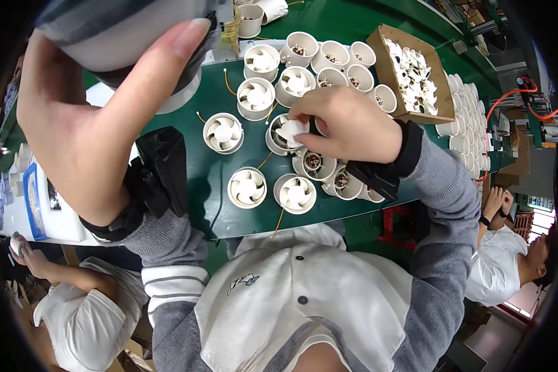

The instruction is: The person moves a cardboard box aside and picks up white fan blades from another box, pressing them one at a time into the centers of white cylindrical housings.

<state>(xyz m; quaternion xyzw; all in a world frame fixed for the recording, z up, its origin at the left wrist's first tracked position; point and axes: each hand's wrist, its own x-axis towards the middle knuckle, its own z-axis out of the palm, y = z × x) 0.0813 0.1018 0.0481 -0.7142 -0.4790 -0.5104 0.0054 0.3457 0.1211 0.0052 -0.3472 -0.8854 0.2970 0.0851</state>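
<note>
The left hand (87, 118), raised at ten o'clock, wraps a smooth dark-and-white cylinder (130, 37). Near centre, the right hand (347, 124) pinches a white plastic fan blade (289, 131) into a round white housing (278, 137) on the green table (198, 198); a cardboard box (409, 74) sits at two o'clock.

A green worktop (198, 204) runs across the middle of the frame. On it, at centre, round white plastic fan housings (247, 187) stand in loose rows, some with a white fan blade wheel inside. At upper right, behind them, sits an open brown cardboard box (380, 38) filled with loose white blade wheels (412, 74). Right of the box, stacked white rings (468, 121) line the worktop's edge. The right hand (347, 124) rests on a housing (279, 133) at centre. The left hand (87, 124) fills the upper left, close to the camera. Seated people occupy the lower left and lower right corners.
</note>
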